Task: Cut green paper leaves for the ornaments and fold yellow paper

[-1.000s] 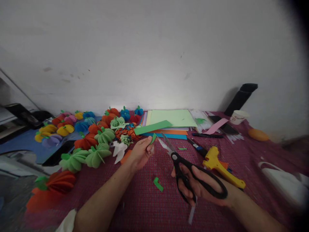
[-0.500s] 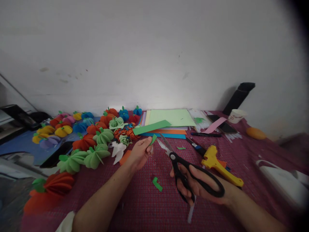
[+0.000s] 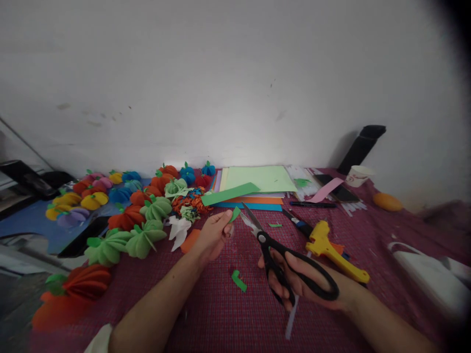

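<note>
Pinched between the thumb and fingers of my left hand (image 3: 217, 231) is a small piece of green paper (image 3: 234, 214), its free end pointing up and right. My right hand (image 3: 290, 277) grips black-handled scissors (image 3: 262, 239) through the loops. Their blades are parted, with the tips just right of the green piece. A curled green paper scrap (image 3: 239, 281) lies on the cloth below, and a thinner green sliver (image 3: 275, 225) rests right of the blades. From under my right hand a pale translucent stick (image 3: 290, 321) sticks out.
Many paper pumpkins (image 3: 156, 208) crowd the left side, beside a heap of paper shreds (image 3: 191, 201). Coloured sheets (image 3: 257, 179) with a green strip (image 3: 231, 193) lie against the wall. Right are a yellow glue gun (image 3: 327, 245), a utility knife (image 3: 298, 223), a pen (image 3: 312, 204) and a paper cup (image 3: 358, 175).
The green piece in my left hand has tilted slightly. Both hands hold nearly the same place, and the whole view has shifted a little.
</note>
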Tool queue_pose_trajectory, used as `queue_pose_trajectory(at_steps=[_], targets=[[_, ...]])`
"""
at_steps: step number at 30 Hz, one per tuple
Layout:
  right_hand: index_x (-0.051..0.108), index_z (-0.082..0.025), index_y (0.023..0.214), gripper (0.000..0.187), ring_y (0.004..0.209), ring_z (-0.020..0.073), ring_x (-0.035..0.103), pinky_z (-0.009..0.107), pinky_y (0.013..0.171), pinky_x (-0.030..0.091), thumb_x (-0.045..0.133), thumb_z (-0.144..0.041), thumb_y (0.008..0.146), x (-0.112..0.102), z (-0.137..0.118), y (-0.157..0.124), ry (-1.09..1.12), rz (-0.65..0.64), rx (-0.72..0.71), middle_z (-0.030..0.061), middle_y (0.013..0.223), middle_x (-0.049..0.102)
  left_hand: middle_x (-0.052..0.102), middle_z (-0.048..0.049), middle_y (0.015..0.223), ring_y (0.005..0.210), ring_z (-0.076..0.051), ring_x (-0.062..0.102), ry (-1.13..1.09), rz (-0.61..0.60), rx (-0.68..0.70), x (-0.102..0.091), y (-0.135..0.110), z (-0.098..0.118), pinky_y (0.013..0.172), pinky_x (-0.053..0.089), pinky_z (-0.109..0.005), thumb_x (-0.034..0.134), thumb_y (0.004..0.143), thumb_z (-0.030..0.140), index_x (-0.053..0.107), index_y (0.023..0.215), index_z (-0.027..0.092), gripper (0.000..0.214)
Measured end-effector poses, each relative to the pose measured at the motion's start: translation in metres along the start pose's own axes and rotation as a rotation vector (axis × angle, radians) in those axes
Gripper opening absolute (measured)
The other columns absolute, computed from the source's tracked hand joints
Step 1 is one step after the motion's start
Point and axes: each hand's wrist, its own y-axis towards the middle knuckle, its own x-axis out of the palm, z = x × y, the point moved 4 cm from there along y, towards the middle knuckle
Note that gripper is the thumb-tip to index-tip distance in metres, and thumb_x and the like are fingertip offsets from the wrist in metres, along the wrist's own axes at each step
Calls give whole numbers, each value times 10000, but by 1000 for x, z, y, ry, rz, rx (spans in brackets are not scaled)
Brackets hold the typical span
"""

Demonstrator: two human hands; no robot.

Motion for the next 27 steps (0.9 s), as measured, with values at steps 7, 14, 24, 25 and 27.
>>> queue_pose_trajectory(at_steps=[7, 14, 24, 25, 27], targets=[[498, -165, 1102, 485, 621, 124, 507, 267, 558, 446, 434, -549, 813, 0, 1, 1, 19, -25, -6, 41, 719, 538, 299, 90, 456, 420, -36, 293, -196, -50, -73, -1, 1, 0, 453, 264, -180, 616, 758, 335, 476, 661, 141, 258], [523, -181, 1067, 481, 612, 126, 508, 275, 556, 446, 470, -566, 783, 2, -1, -1, 0, -17, 14, 40, 722, 546, 319, 83, 448, 422, -40, 295, -121, -41, -47, 1, 0, 1, 446, 250, -182, 610, 756, 356, 394, 592, 159, 335], [538, -172, 1001, 436, 612, 121, 500, 266, 553, 444, 467, -549, 793, 1, -2, 0, -57, 46, 5, 33, 708, 530, 335, 73, 442, 438, -57, 288, 154, 20, 50, 0, 0, -2, 470, 229, -216, 554, 770, 432, 396, 563, 167, 372], [534, -167, 1011, 436, 605, 118, 500, 260, 544, 444, 468, -540, 796, 0, -2, 1, -72, 60, -6, 30, 701, 527, 334, 72, 442, 441, -58, 288, 160, 23, 54, 0, 0, -3, 471, 229, -216, 552, 771, 432, 396, 562, 167, 372], [531, -156, 1027, 439, 575, 106, 493, 241, 517, 439, 477, -527, 799, -2, -3, 1, -122, 97, -32, 22, 680, 523, 326, 75, 442, 441, -59, 287, 160, 25, 61, -1, 0, -3, 473, 227, -216, 547, 777, 426, 409, 576, 166, 356]])
